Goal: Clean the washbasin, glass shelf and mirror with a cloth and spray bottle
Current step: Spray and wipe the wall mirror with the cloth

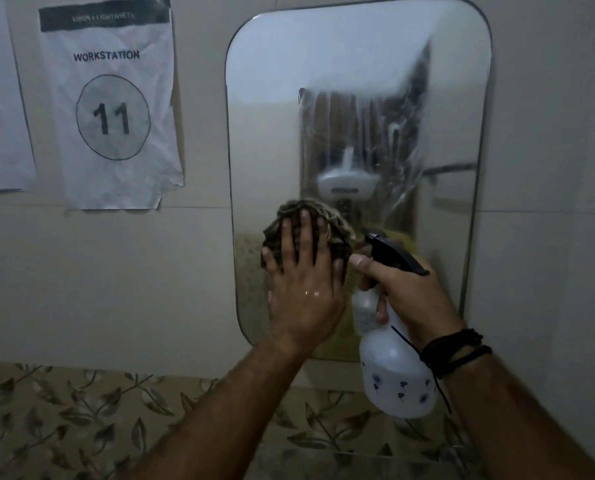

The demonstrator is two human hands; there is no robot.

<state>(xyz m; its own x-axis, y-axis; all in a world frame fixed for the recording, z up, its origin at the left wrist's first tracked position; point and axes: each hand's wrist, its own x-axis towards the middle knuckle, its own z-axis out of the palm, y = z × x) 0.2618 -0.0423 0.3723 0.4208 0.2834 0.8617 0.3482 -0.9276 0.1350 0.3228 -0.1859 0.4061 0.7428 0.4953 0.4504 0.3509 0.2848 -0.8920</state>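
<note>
Left hand (303,289) presses cloth (309,226), seemingly flat.

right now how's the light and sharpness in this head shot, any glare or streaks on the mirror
Head view: dim and soft overall, with wide-angle bending at the edges; the rounded wall mirror shows hazy wet streaks rather than hard glare; the left hand pressing the brown crumpled cloth carries a small wet glint; the right hand and translucent flower-printed spray bottle read fairly clearly.

Brown-and-tan striped cloth (309,233) against streaked silver mirror (358,81), translucent white spray bottle (396,372) with blue flower print and black trigger head (394,252), black-lettered white workstation sign (110,102), leaf-patterned beige tiles (81,417) below.
</note>
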